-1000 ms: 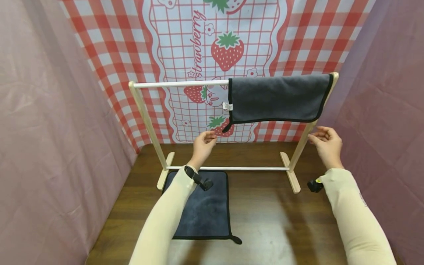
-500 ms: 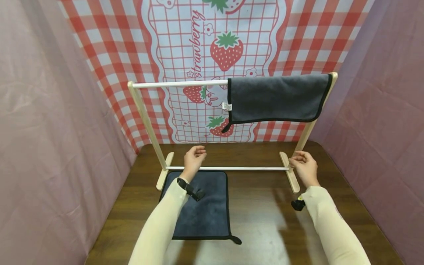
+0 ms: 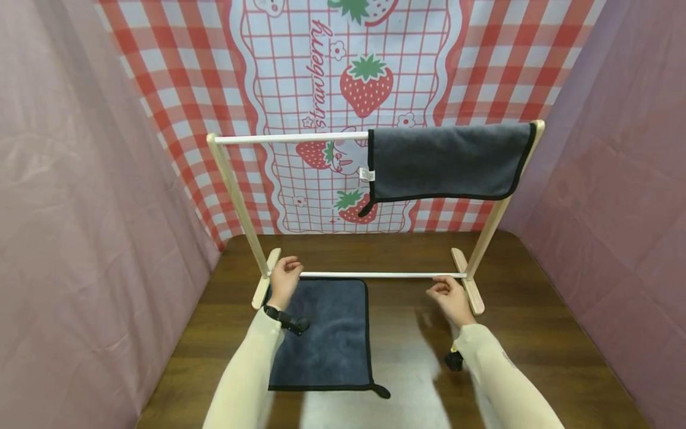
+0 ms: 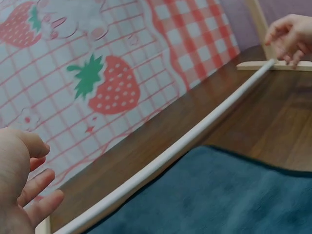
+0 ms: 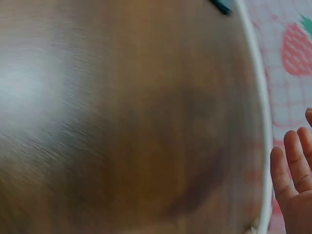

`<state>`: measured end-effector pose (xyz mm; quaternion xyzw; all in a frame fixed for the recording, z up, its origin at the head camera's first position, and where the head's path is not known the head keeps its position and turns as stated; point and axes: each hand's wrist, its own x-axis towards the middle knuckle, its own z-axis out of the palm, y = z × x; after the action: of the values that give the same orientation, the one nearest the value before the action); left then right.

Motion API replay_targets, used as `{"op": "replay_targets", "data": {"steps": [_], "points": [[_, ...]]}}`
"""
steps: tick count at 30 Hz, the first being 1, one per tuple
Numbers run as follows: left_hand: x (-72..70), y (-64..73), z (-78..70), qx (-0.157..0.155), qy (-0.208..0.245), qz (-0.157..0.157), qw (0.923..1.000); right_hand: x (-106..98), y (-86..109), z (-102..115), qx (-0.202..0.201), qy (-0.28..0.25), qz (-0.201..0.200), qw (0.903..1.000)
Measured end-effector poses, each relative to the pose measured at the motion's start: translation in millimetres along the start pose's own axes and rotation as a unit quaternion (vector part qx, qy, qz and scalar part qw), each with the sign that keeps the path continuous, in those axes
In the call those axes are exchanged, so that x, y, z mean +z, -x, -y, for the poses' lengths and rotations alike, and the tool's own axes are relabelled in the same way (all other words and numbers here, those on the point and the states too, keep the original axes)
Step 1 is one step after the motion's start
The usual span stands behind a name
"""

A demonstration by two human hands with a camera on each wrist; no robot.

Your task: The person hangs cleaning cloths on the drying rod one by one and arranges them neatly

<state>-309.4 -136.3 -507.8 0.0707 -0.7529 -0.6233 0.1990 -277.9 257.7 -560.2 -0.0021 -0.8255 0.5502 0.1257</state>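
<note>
In the head view a dark grey towel [image 3: 450, 164] with black edging hangs over the right half of the rack's white top bar [image 3: 289, 138]. A second dark towel [image 3: 332, 339] lies flat on the table, its black loop at the near right corner. My left hand [image 3: 284, 280], loosely bent and holding nothing, hovers by the rack's lower left corner, above that towel's far left corner. My right hand [image 3: 451, 300] is near the right end of the lower bar [image 3: 383, 275], also holding nothing. Both hands' relaxed fingers show in the wrist views.
The rack's wooden left post [image 3: 237, 205] and right post [image 3: 490, 232] stand on flat feet on the brown table [image 3: 412, 357]. Behind hangs a strawberry-print checked cloth [image 3: 354, 89]. Pink curtains [image 3: 96, 208] close in both sides.
Both hands have come down from below the hanging towel toward the table. The left hand has shifted leftward, and the right hand has moved leftward too. Both towels stay where they were.
</note>
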Motion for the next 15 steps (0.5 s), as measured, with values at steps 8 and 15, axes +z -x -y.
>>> {"op": "replay_targets", "data": {"steps": [8, 15], "points": [[-33.1, -17.6, 4.3, -0.044, -0.020, -0.083, 0.9953, 48, 21.6, -1, -0.081, 0.051, 0.091, 0.9912], [-58.0, -37.7, -5.5, -0.042, -0.006, -0.119, 0.9920, 85, 39.3, 8, -0.135, 0.126, 0.172, 0.9678]]}}
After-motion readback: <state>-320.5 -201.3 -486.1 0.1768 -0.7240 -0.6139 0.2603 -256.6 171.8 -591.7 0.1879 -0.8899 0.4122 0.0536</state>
